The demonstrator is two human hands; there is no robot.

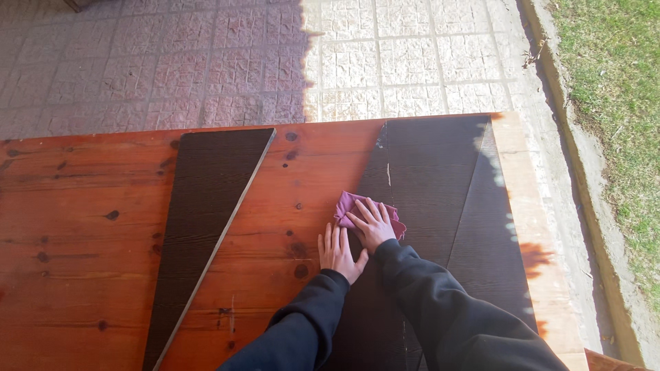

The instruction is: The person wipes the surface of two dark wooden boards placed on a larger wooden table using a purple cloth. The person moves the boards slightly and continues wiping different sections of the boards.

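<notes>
A wooden table [82, 275] with reddish planks and dark knots fills the lower part of the view. On its left half lies a dark brown panel [206, 206], long and cut to a slanted edge, so it is wide at the far end and narrow at the near end. To the right of it there is a strip of bare wood, and then comes the left hand [338, 251]. It lies flat on the table with the fingers stretched out and close together, holding nothing; it rests on the border between the bare wood and a second dark panel [433, 185]. Just beside it, touching at the thumb side, is the right hand [371, 223]. Its fingers are spread open and press flat on a purple cloth [347, 205], which lies on the left edge of the second dark panel. Both arms wear black sleeves [440, 309]. Beyond the table are pale paving stones [385, 62], and at the far right a strip of grass [619, 89].
</notes>
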